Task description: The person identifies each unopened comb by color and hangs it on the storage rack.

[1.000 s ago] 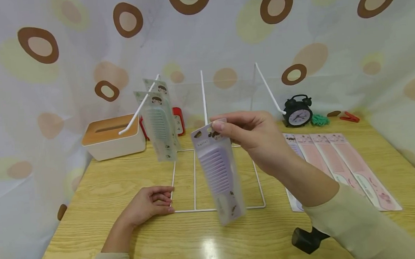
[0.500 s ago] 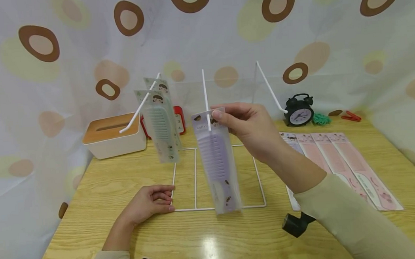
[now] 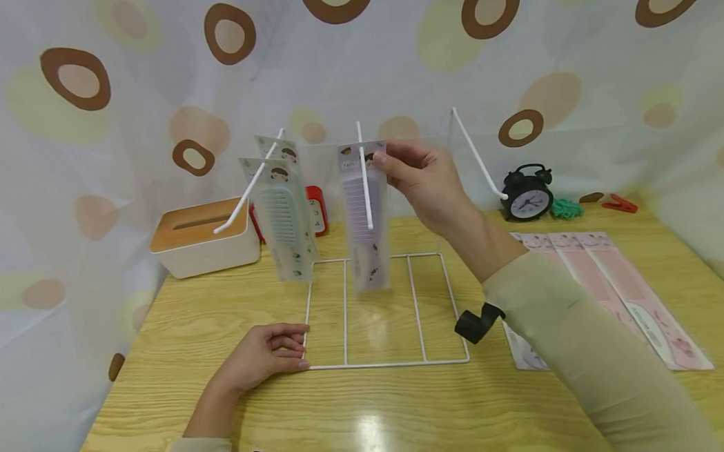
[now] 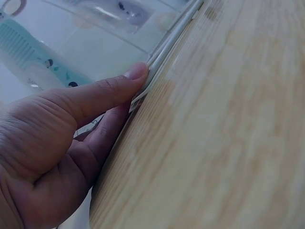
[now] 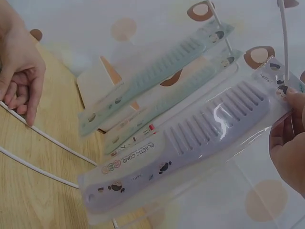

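Observation:
My right hand [image 3: 424, 181] pinches the upper right corner of a packaged purple comb [image 3: 364, 219] between thumb and fingers. The pack hangs upright on the middle prong, whose front part passes through its top card. In the right wrist view the purple comb [image 5: 214, 129] shows its wide teeth and printed handle. My left hand [image 3: 270, 352] holds the front left corner of the white wire rack [image 3: 389, 365], thumb on the wire in the left wrist view. Two packaged green combs [image 3: 280, 217] hang one behind the other on the left prong. The right prong [image 3: 477, 153] is bare.
Several flat packs with pink combs [image 3: 627, 293] lie on the table at right, partly behind my right sleeve. Along the back stand a tissue box [image 3: 208, 253], a red calendar block [image 3: 317, 211] and a black alarm clock [image 3: 528, 195]. A green hair tie [image 3: 565, 208] and red clip [image 3: 620, 203] lie beside the clock.
My right hand has carried the purple comb pack up and back; the pack has gone from in front of the middle prong to farther along it. My left hand stays at the rack's corner.

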### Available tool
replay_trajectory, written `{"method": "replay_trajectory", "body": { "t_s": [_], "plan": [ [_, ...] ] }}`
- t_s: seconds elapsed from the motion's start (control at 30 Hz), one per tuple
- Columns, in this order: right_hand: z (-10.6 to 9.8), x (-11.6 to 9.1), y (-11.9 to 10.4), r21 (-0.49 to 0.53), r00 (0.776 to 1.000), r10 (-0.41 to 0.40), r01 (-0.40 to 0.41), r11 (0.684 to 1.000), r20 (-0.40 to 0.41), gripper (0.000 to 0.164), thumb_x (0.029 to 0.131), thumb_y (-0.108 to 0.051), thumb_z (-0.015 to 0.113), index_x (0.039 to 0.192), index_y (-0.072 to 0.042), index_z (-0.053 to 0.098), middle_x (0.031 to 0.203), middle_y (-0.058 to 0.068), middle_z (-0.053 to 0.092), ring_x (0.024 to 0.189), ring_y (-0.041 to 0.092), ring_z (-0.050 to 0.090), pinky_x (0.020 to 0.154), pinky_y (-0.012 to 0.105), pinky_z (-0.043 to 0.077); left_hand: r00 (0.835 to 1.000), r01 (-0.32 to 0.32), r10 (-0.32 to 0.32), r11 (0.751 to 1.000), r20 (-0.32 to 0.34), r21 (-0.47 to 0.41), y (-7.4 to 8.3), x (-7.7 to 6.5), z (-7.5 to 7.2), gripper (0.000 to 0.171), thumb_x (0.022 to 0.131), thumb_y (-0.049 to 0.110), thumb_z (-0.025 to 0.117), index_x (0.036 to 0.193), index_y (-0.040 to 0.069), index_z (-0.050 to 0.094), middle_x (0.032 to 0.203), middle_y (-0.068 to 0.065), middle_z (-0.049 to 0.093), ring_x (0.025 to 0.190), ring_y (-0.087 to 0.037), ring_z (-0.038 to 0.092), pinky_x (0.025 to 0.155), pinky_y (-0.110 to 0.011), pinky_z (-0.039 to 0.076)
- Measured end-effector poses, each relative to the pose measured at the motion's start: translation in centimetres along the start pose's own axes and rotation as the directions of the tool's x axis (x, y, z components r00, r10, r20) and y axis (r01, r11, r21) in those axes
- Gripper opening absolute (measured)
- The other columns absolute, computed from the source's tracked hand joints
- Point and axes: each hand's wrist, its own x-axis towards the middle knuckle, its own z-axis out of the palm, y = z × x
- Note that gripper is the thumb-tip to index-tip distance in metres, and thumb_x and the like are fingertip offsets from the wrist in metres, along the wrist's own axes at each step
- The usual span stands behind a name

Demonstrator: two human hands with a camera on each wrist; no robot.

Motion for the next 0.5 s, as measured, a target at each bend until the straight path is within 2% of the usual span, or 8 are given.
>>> {"method": "replay_trajectory", "body": {
  "t_s": [0.1, 0.3, 0.5],
  "plan": [
    [0.2, 0.9, 0.2, -0.032, 0.999, -0.029, 0.028, 0.999, -0.045, 0.016, 0.092, -0.002, 0.070, 0.106, -0.006, 0.077, 0.095, -0.002, 0.071, 0.089, 0.011, 0.064, 0.086, 0.024, 0.055, 1.000, 0.011, -0.011, 1.000, -0.008, 0.003, -0.1, 0.1, 0.0, 0.066, 0.079, 0.002, 0.083, 0.136, -0.010, 0.053, 0.104, -0.010, 0.067, 0.093, -0.009, 0.066, 0.081, -0.025, 0.061],
    [0.2, 2.0, 0.3, -0.086, 0.994, -0.053, 0.044, 0.995, -0.096, 0.015, 0.091, -0.004, 0.072, 0.105, -0.006, 0.076, 0.092, -0.004, 0.071, 0.087, 0.009, 0.065, 0.086, 0.023, 0.055, 1.000, 0.021, -0.021, 1.000, -0.009, 0.008, -0.1, 0.0, -0.1, 0.066, 0.078, 0.003, 0.084, 0.136, -0.009, 0.054, 0.105, -0.012, 0.067, 0.093, -0.010, 0.066, 0.081, -0.025, 0.061],
    [-0.9, 2.0, 0.4, -0.078, 0.995, -0.048, 0.041, 0.996, -0.086, 0.032, 0.091, -0.001, 0.070, 0.123, 0.001, 0.068, 0.096, -0.007, 0.071, 0.091, 0.007, 0.066, 0.090, 0.022, 0.056, 1.000, 0.010, -0.010, 1.000, -0.001, 0.019, -0.3, 0.2, -0.1, 0.066, 0.079, 0.004, 0.084, 0.136, -0.009, 0.054, 0.107, -0.014, 0.067, 0.094, -0.011, 0.066, 0.082, -0.025, 0.061]
  ]
}}
